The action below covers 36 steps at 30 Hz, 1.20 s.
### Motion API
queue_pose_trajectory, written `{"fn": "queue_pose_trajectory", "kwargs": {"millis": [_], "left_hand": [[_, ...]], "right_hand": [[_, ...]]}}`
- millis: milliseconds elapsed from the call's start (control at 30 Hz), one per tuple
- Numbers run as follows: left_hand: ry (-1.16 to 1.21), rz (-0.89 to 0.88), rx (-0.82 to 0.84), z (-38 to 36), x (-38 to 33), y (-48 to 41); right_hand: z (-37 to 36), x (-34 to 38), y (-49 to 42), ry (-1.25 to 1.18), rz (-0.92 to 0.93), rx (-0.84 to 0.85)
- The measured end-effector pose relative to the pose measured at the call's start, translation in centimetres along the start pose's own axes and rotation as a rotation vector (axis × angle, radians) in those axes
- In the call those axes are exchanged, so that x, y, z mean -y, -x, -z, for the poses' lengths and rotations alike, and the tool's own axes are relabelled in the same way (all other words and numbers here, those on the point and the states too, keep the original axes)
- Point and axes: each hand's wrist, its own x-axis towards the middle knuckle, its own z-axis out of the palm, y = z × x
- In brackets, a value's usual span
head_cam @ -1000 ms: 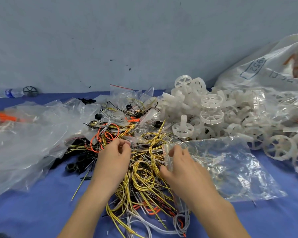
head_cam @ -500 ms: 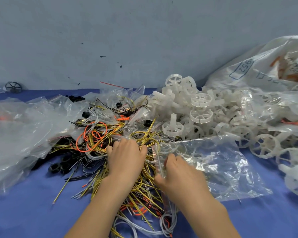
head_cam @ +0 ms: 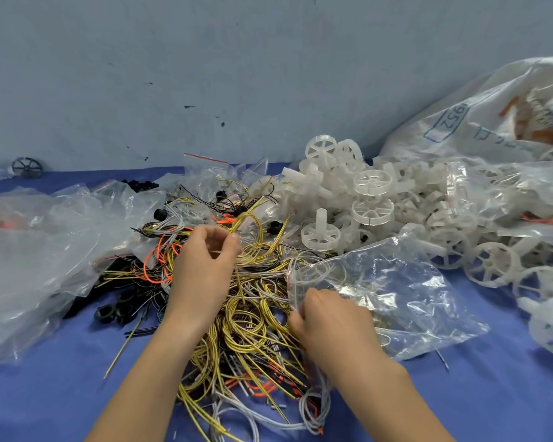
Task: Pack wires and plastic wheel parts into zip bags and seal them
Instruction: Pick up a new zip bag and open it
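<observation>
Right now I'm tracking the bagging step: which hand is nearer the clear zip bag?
Right. The right hand grips the clear zip bag at its mouth; the left hand is over the wire pile beside it, pinching yellow wires.

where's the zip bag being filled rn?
Head view, right of centre: the clear zip bag lies on the blue cloth, its mouth held by the right hand, between the wire pile and the white wheels.

Blue table, wire tangle, white wheels, zip bags
</observation>
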Motion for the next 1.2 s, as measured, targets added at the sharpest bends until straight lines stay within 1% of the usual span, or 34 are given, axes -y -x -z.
{"fn": "queue_pose_trajectory", "kwargs": {"millis": [167,233,300,400,500,600,700,833,967,1100,1133,1200], "left_hand": [[0.232,0.045,-0.060,1.7,-0.5,0.2],[0.302,0.092,-0.031,2.0,-0.6,0.3],[0.322,0.152,0.036,1.8,-0.7,0.8],[0.218,0.174,0.114,0.6,-1.0,1.7],[0.032,0.110,0.156,-0.8,-1.6,2.5],[-0.133,-0.002,0.199,-2.0,-1.8,3.3],[-0.273,-0.033,0.228,-3.2,-1.8,4.0],[-0.211,-0.016,0.299,-4.2,-2.0,4.4],[-0.254,-0.031,0.262,-3.9,-1.7,3.8],[-0.294,-0.019,0.304,-3.5,-1.1,3.5],[-0.314,-0.019,0.322,-3.6,-1.0,3.6],[-0.349,-0.021,0.356,-3.8,-0.9,3.8]], "right_hand": [[0.5,-1.4,-0.1,-0.125,-0.037,0.033],[0.5,-1.8,-0.1,-0.185,-0.032,0.035],[0.6,-2.3,-0.2,-0.265,-0.019,0.053],[0.8,-3.0,-0.5,-0.384,-0.012,0.074],[1.1,-3.3,-0.6,-0.516,-0.064,0.061],[1.4,-3.3,-0.7,-0.655,-0.101,0.007],[2.1,-2.9,-0.7,-0.736,-0.086,-0.076],[2.9,-2.5,-0.3,-0.740,-0.032,-0.123],[3.6,-2.9,0.0,-0.836,-0.114,-0.167],[5.2,-3.6,0.6,-0.935,-0.168,-0.316],[5.4,-3.7,0.8,-0.936,-0.164,-0.362],[5.5,-3.5,1.1,-0.861,-0.144,-0.440]]}}
